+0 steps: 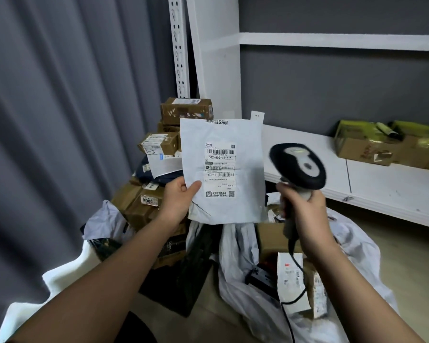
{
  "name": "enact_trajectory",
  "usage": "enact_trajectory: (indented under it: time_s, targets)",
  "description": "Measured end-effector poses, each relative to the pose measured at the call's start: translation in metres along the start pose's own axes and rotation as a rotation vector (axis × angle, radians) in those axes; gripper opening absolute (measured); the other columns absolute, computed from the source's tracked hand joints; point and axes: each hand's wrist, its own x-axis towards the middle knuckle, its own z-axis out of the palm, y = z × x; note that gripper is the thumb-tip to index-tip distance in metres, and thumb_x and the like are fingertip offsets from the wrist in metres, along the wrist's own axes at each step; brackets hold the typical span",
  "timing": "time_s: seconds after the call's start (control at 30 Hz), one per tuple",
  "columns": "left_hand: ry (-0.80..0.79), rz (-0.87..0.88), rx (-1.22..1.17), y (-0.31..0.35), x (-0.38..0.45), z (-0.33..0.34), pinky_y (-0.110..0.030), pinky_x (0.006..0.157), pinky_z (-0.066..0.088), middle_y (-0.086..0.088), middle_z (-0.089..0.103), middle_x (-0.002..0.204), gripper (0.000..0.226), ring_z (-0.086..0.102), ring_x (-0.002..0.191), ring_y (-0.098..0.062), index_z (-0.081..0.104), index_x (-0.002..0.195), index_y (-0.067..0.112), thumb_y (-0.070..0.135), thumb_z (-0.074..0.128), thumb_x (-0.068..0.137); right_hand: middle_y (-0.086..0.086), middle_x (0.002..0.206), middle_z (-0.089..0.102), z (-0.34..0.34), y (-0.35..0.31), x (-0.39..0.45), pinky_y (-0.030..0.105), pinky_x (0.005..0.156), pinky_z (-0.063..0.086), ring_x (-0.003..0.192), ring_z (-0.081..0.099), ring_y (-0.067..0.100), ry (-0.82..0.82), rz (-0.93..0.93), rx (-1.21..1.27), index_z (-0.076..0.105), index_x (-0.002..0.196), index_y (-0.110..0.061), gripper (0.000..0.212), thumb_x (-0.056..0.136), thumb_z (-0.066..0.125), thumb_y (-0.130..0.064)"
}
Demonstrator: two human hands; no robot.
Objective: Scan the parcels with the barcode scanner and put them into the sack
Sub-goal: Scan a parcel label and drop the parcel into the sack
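Note:
My left hand (177, 200) pinches the lower left edge of a flat white mailer parcel (245, 169), held upright with its barcode label facing me. To its right, my right hand (305, 216) grips the handle of a black and grey barcode scanner (299, 165). The scanner's head is blurred and sits beside the parcel's right edge. Below both hands lies the open white sack (357, 248), with several parcels (290, 280) and the scanner's black cable inside its mouth.
A pile of brown cardboard parcels (159, 144) and dark bags stands behind the mailer against the grey curtain. A low white shelf (382, 184) runs along the right, carrying cartons with yellow-green packs (372, 142). A black flat parcel (183, 276) lies at my left forearm.

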Motion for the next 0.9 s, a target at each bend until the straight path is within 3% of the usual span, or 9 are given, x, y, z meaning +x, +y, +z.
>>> enact_trajectory:
  time_s: [0.13, 0.27, 0.33, 0.6, 0.77, 0.9]
  targets:
    - [0.059, 0.007, -0.013, -0.006, 0.003, 0.006, -0.014, 0.064, 0.053, -0.005, 0.069, 0.101, 0.020, 0.066, 0.073, -0.002, 0.064, 0.112, 0.001, 0.006, 0.057, 0.094, 0.001, 0.047, 0.044, 0.020, 0.010, -0.019, 0.025, 0.042, 0.028, 0.039, 0.035, 0.015, -0.216, 0.110, 0.071, 0.057, 0.077, -0.007, 0.014, 0.081, 0.069, -0.010]
    - [0.106, 0.015, -0.013, -0.007, 0.005, 0.009, -0.032, 0.082, 0.054, -0.009, 0.068, 0.107, 0.023, 0.066, 0.088, -0.019, 0.063, 0.116, 0.001, 0.007, 0.057, 0.095, 0.001, 0.048, 0.044, 0.030, 0.012, -0.027, 0.023, 0.044, 0.033, 0.039, 0.037, 0.014, -0.289, 0.166, 0.090, 0.055, 0.078, -0.006, 0.017, 0.075, 0.066, -0.019]
    - [0.119, 0.017, -0.022, -0.008, 0.005, 0.008, -0.034, 0.086, 0.053, -0.008, 0.068, 0.107, 0.023, 0.066, 0.093, -0.021, 0.062, 0.117, 0.001, 0.007, 0.056, 0.095, 0.002, 0.048, 0.043, 0.030, 0.011, -0.026, 0.024, 0.044, 0.033, 0.040, 0.036, 0.015, -0.285, 0.186, 0.133, 0.054, 0.077, -0.007, 0.015, 0.080, 0.066, -0.015]
    - [0.091, 0.034, 0.020, -0.013, 0.009, 0.010, -0.040, 0.087, 0.055, 0.001, 0.071, 0.095, 0.010, 0.068, 0.089, -0.018, 0.063, 0.101, 0.018, 0.012, 0.059, 0.095, 0.002, 0.047, 0.039, 0.026, 0.007, -0.024, 0.024, 0.043, 0.030, 0.039, 0.033, 0.015, -0.280, 0.184, 0.195, 0.050, 0.074, -0.008, 0.019, 0.092, 0.056, -0.004]
    - [0.084, 0.046, 0.017, -0.013, 0.008, 0.012, -0.045, 0.087, 0.055, 0.010, 0.069, 0.085, 0.010, 0.068, 0.084, -0.016, 0.064, 0.096, 0.020, 0.012, 0.059, 0.094, 0.003, 0.047, 0.039, 0.029, 0.008, -0.026, 0.023, 0.045, 0.032, 0.040, 0.034, 0.015, -0.316, 0.152, 0.152, 0.049, 0.072, -0.007, 0.018, 0.075, 0.060, -0.021]
    - [0.083, 0.056, 0.009, -0.013, 0.008, 0.012, -0.045, 0.087, 0.055, 0.010, 0.069, 0.086, 0.010, 0.068, 0.085, -0.015, 0.064, 0.097, 0.020, 0.012, 0.059, 0.094, 0.003, 0.048, 0.039, 0.031, 0.009, -0.027, 0.024, 0.046, 0.032, 0.040, 0.034, 0.016, -0.317, 0.153, 0.127, 0.048, 0.070, -0.007, 0.020, 0.073, 0.059, -0.022]
